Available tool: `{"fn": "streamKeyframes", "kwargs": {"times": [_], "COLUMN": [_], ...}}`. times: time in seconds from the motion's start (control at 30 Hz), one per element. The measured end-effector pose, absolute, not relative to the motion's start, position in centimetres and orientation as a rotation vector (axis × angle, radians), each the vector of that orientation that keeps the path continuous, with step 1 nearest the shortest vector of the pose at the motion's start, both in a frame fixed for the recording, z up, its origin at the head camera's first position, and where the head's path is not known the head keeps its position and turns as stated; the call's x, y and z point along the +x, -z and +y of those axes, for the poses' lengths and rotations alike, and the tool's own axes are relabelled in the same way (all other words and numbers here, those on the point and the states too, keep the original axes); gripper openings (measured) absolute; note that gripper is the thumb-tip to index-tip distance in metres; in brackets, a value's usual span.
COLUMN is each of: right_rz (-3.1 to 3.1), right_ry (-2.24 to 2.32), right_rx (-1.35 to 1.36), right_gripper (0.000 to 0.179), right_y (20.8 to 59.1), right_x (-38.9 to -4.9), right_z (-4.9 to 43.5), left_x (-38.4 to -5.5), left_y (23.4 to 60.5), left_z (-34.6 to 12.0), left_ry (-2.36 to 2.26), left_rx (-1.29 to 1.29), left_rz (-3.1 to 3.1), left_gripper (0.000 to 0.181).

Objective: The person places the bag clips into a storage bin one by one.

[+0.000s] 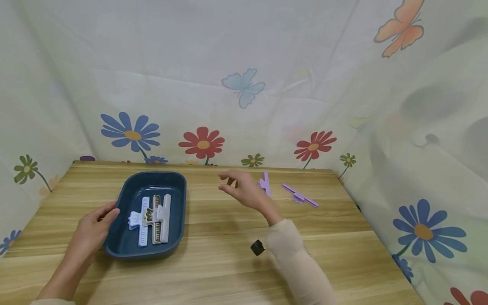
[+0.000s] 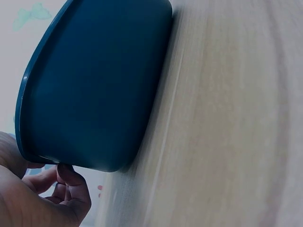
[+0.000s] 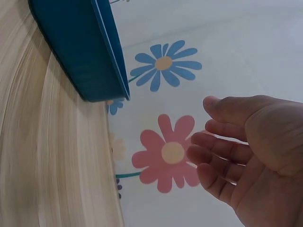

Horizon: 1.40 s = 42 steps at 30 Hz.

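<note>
A: What's in the tray?

B: Three clips, close together: a blue clip, a patterned clip and a white clip. Their long axes run near to far. The tray stands at the left of the table.

A: And outside it?

B: Two more on the table, at the far right: the left purple clip and the right purple clip.

A: Which hand is nearer that pair?

B: The right hand. It hangs between tray and pair, fingertips pointing left, so both clips lie to the right, on its knuckle side. The left one runs near to far; the other slants from far left to near right.

A: Is it holding anything?

B: No. The right wrist view shows the palm and loosely bent fingers with nothing in them; the head view shows mainly the back of the hand.

A: The left hand?

B: It grips the tray's left rim. The left wrist view shows fingers bent against the outer wall, which the head view hides. But only the head view shows the clips.
</note>
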State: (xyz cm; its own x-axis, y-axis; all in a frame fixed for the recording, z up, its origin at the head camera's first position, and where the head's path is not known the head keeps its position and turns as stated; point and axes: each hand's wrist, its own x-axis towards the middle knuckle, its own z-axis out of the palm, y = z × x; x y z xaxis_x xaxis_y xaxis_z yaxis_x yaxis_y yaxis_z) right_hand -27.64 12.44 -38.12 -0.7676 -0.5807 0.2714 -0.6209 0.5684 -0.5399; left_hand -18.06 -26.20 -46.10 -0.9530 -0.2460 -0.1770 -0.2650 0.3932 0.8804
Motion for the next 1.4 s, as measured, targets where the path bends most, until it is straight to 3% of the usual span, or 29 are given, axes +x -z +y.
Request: {"fn": "streamKeyframes", "kwargs": {"times": [1.4], "right_rz": [-2.712], "right_ry": [-0.949], "right_rx": [0.735], "right_gripper": [0.028], "right_y": [40.8], "right_x": [-27.9], "right_z": [24.0], "left_x": [-18.1], "left_y": [46.1], "left_z": [-26.3], "left_ry": [-1.633], "left_rx": [-0.473], "left_rz": [2.613], "left_gripper": [0.068]}}
